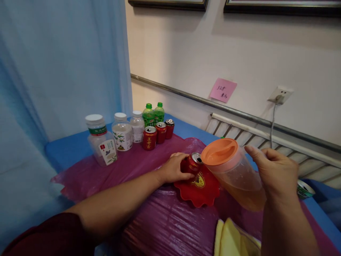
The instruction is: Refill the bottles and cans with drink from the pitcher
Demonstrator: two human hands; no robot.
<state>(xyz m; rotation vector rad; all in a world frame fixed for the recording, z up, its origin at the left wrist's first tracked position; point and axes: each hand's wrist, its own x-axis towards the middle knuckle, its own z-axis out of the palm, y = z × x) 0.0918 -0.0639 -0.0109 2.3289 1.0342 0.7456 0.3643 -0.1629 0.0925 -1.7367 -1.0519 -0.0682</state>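
Note:
My left hand (174,168) is wrapped round a red drink can (194,163) with an opened top, which stands on a red scalloped plate (200,190). My right hand (274,170) grips the handle side of a clear plastic pitcher (234,174) with an orange lid. The pitcher holds amber liquid and is tilted toward the can, its lid close beside the can's top. Both rest over a purple plastic sheet (149,220) on a blue table.
At the back left stand three clear white-capped bottles (102,144), two green bottles (153,113) and three more red cans (158,134). A yellow cloth (234,238) lies at the near edge. A blue curtain hangs left; a wall rail, socket and pink note are behind.

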